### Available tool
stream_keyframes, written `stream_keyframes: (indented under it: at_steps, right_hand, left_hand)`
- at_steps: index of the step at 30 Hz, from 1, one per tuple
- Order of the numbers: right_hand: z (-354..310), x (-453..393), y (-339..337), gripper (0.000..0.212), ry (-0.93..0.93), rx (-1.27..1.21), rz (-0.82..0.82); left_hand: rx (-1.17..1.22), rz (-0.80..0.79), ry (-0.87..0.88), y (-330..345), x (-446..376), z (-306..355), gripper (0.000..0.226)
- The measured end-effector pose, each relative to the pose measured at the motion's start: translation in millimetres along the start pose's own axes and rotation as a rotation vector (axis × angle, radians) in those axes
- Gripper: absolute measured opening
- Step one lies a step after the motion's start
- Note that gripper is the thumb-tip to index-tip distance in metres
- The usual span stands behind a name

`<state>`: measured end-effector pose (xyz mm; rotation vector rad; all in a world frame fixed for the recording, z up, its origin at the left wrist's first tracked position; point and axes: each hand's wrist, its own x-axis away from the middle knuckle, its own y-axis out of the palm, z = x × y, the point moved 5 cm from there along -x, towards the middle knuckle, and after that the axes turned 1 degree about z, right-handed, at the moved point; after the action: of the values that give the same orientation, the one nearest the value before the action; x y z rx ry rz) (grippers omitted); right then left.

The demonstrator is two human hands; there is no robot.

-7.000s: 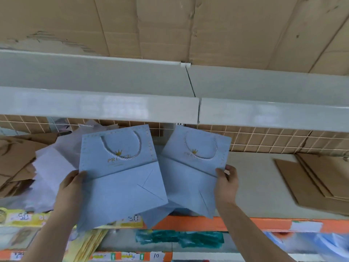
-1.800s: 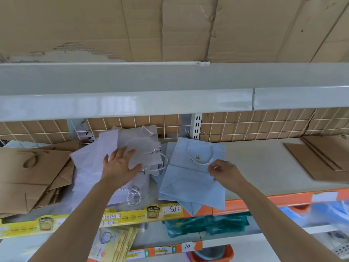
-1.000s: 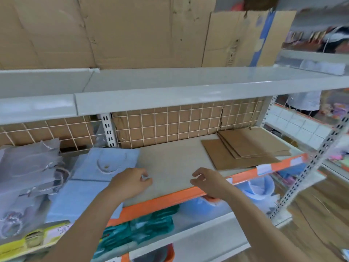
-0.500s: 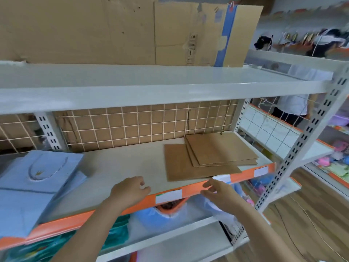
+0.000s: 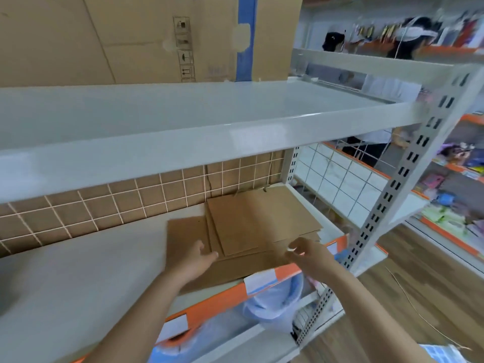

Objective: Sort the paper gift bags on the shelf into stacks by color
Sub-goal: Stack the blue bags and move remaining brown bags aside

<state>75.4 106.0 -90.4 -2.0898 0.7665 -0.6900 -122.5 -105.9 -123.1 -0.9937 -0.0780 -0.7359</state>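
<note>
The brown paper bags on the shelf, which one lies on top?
The brown bag nearest the back grid, fully uncovered; the others stick out beneath it toward the left hand and the shelf's front edge.

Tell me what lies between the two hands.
Head view: between left hand and right hand, only the stack of brown paper bags lies there.

Flat brown paper bags (image 5: pixel 262 221) lie in a loose, fanned stack at the shelf's (image 5: pixel 78 279) right end. Their edges are uneven.
</note>
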Motion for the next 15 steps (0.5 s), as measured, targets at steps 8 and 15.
stream_keyframes:
  at_steps: [8,15]
  right_hand:
    - [56.7,-79.6,-14.8,0.049,0.145,0.006,0.111]
    - [73.4,-124.9,-20.3,0.046,0.167,0.060,0.072]
  left_hand:
    - [0.135,0.186,-0.186,13.3,-39.1,37.5,0.023]
    - [0.149,0.134,-0.376,26.1,-40.6,46.4,0.073]
